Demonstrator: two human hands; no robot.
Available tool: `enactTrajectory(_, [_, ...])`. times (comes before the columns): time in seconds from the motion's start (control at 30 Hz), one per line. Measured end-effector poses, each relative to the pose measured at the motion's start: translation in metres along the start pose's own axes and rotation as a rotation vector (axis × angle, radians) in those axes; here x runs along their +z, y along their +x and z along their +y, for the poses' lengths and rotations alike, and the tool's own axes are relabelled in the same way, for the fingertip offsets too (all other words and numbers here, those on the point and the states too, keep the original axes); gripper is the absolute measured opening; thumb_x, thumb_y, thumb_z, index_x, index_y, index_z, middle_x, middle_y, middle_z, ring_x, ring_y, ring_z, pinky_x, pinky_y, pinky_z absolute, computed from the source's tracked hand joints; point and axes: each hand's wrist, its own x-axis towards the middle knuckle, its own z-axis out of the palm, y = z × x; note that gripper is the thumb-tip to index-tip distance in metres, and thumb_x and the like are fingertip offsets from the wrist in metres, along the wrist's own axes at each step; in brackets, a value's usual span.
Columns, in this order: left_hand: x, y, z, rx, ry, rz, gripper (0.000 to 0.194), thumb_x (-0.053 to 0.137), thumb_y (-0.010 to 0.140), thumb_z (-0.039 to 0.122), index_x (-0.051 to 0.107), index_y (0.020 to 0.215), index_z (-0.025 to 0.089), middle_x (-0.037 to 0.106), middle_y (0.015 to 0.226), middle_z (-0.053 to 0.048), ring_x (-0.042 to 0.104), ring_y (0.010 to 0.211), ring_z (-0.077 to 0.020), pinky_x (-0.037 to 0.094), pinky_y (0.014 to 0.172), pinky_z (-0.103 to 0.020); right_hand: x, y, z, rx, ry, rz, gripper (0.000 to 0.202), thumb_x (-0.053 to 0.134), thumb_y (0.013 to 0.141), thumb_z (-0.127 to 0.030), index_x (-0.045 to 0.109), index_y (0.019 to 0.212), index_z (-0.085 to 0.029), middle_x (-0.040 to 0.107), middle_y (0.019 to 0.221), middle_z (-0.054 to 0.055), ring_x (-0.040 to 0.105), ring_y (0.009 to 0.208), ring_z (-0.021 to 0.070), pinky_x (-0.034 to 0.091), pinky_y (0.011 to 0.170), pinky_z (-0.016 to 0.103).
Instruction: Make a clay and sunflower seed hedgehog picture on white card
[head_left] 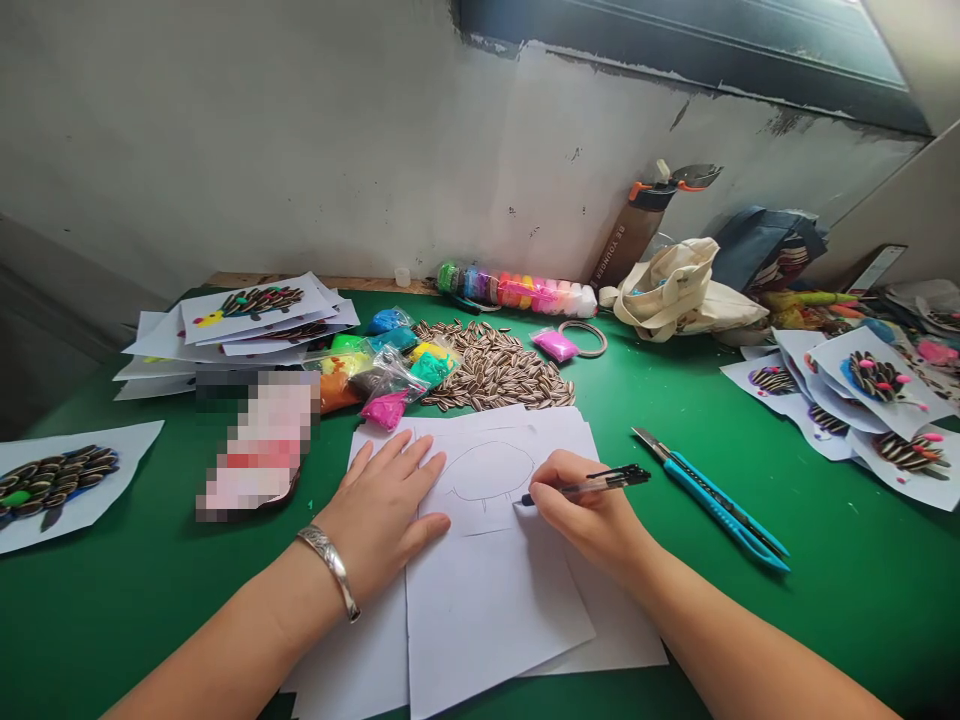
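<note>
My left hand [391, 495] lies flat on the left side of a white sheet of paper [487, 600], fingers spread, a silver bracelet at the wrist. In my right hand [581, 505] is a black pen [600, 482], its tip at the paper. The sheet carries a line drawing [491, 470] of a rounded body with short leg strokes below it. More white sheets lie underneath. Just beyond the paper are a heap of striped sunflower seeds [495, 365] and several small bags of coloured clay [386, 410].
A blue utility knife [724, 505] with its blade showing lies right of my right hand. Seed pictures are stacked at left [247, 310] and right [874, 380]. A blurred-out pink item [259, 445] is left. A bottle [630, 235] and cloth bag [667, 290] stand by the wall.
</note>
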Motion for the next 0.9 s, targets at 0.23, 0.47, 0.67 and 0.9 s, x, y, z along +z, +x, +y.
enactTrajectory(0.23, [0.0002, -0.0003, 0.0000, -0.003, 0.008, -0.003, 0.054, 0.049, 0.083, 0.045, 0.044, 0.133, 0.025, 0.037, 0.145, -0.006, 0.022, 0.136, -0.0314, 0.021, 0.107, -0.057, -0.0007, 0.0009, -0.0019, 0.039, 0.048, -0.014, 0.014, 0.051, 0.075, -0.012, 0.058, 0.064, -0.017, 0.056, 0.064, -0.001, 0.050, 0.062, 0.0126, 0.038, 0.057, 0.025])
enactTrajectory(0.47, [-0.0011, 0.0001, 0.0007, -0.001, -0.006, 0.008, 0.053, 0.050, 0.083, 0.044, 0.045, 0.133, 0.025, 0.037, 0.145, -0.006, 0.022, 0.136, -0.0312, 0.021, 0.107, -0.057, 0.0016, 0.0008, 0.0001, 0.008, 0.014, -0.019, 0.013, 0.052, 0.075, -0.011, 0.059, 0.066, -0.018, 0.057, 0.065, -0.001, 0.051, 0.063, 0.0124, 0.038, 0.058, 0.024])
enactTrajectory(0.67, [-0.0013, -0.0004, 0.0007, -0.007, -0.020, 0.001, 0.053, 0.050, 0.083, 0.044, 0.044, 0.133, 0.025, 0.037, 0.145, -0.006, 0.021, 0.136, -0.0312, 0.019, 0.108, -0.057, 0.0011, 0.0013, 0.0012, -0.008, 0.022, -0.028, 0.014, 0.052, 0.073, -0.008, 0.057, 0.064, -0.018, 0.055, 0.064, -0.002, 0.049, 0.062, 0.0120, 0.037, 0.057, 0.024])
enactTrajectory(0.9, [-0.0003, -0.0008, -0.0004, 0.006, -0.019, 0.008, 0.053, 0.049, 0.084, 0.044, 0.045, 0.133, 0.024, 0.037, 0.145, -0.007, 0.022, 0.136, -0.0317, 0.020, 0.107, -0.058, -0.0019, 0.0018, -0.0008, 0.053, 0.076, -0.023, 0.016, 0.049, 0.073, -0.010, 0.054, 0.060, -0.018, 0.052, 0.060, -0.002, 0.046, 0.060, 0.0121, 0.035, 0.054, 0.024])
